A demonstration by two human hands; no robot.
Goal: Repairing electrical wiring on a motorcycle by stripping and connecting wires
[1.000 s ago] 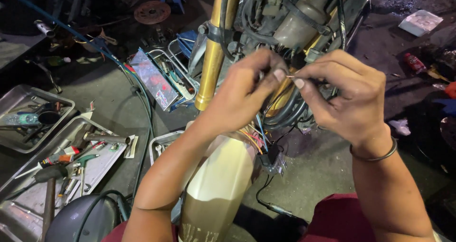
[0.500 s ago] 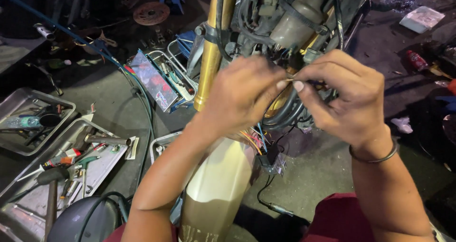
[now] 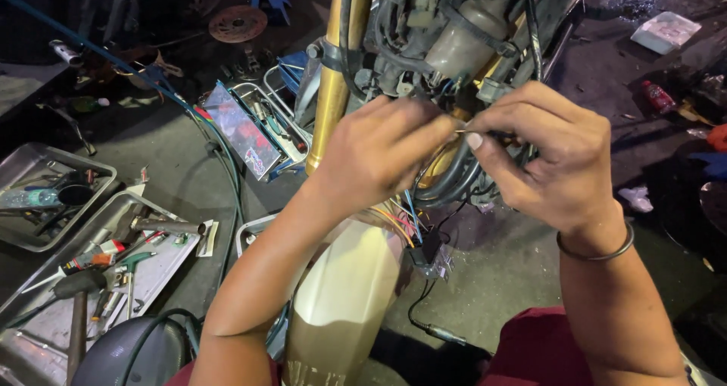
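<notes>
Both hands meet in front of the stripped front end of a motorcycle that stands on a grey concrete floor (image 3: pixel 189 182). The left hand (image 3: pixel 379 155) has its fingers drawn together, the tips pinching a thin wire (image 3: pixel 463 131) right where it reaches the other hand. The right hand (image 3: pixel 553 159), with a metal bangle (image 3: pixel 598 251) on the wrist, curls its thumb and forefinger around the same thin wire, so the two sets of fingertips are touching or just apart; which exactly cannot be told. The wire sits just in front of a bundle of thick black cables (image 3: pixel 450 182) that loops under the hands, below a grey plastic reservoir (image 3: pixel 466 42) and next to the gold fork tube (image 3: pixel 333 76).

Under the left wrist a fan of thin coloured wires (image 3: pixel 397 223) runs into a small dark connector (image 3: pixel 428 253), which hangs beside the gold front fender (image 3: pixel 341 295). A thin black lead (image 3: pixel 435 329) trails from there down onto the floor.

On the floor towards the left edge of the view lie two metal trays: the farther one (image 3: pixel 30 166) holds small dark parts, the nearer one (image 3: pixel 159 269) holds screwdrivers, a hammer (image 3: pixel 76 303) and other hand tools. A blue hose (image 3: pixel 98 53) crosses the floor from the upper left corner. A wire rack (image 3: pixel 261 106) with a colourful flat packet (image 3: pixel 238 132) leaning in it sits just left of the fork. A rusty brake disc (image 3: pixel 237 23) lies farther back, and a white box (image 3: pixel 666 30) and a red can (image 3: pixel 657 97) lie near the upper right corner.
</notes>
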